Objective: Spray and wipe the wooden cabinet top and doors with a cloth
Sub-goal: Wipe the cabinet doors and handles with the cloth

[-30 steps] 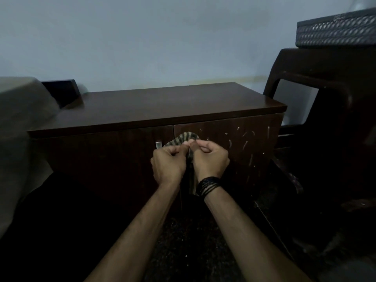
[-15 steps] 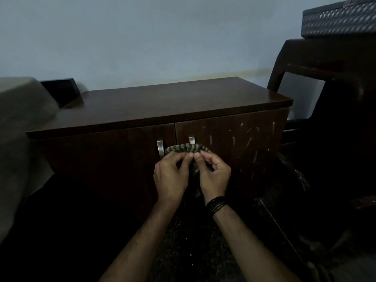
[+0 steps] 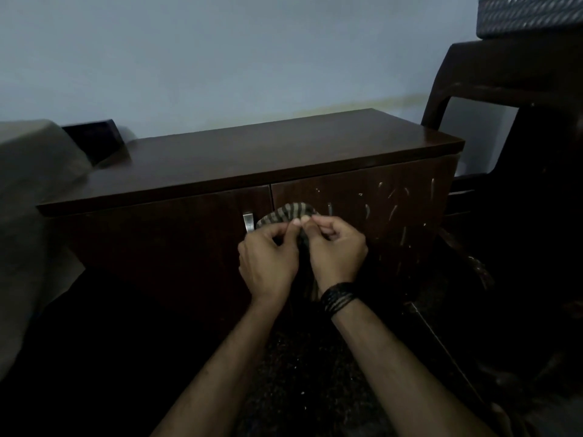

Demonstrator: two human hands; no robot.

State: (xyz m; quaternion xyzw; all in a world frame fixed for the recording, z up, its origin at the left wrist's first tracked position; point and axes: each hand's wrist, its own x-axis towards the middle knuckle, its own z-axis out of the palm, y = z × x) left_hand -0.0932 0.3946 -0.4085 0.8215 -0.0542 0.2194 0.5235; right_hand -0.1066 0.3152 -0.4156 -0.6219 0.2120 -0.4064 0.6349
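A low dark wooden cabinet (image 3: 252, 159) stands against the pale wall, with two doors and a metal handle (image 3: 248, 221) on the left door. Pale streaks mark the right door (image 3: 378, 209). A striped cloth (image 3: 291, 211) is bunched in front of the gap between the doors. My left hand (image 3: 268, 260) and my right hand (image 3: 339, 252) both pinch its upper edge, fingertips nearly touching. The rest of the cloth hangs down between my wrists, mostly hidden. No spray bottle is in view.
A dark plastic chair (image 3: 504, 99) stands right of the cabinet, with a woven dark box (image 3: 530, 14) on top. A grey covered shape (image 3: 28, 197) sits at the left. A small dark object (image 3: 94, 140) rests at the cabinet's back left corner. The floor below is dark and speckled.
The cloth bunch has risen a little and now hides the right door's handle. My fingers have curled in on the cloth. The view has shifted slightly.
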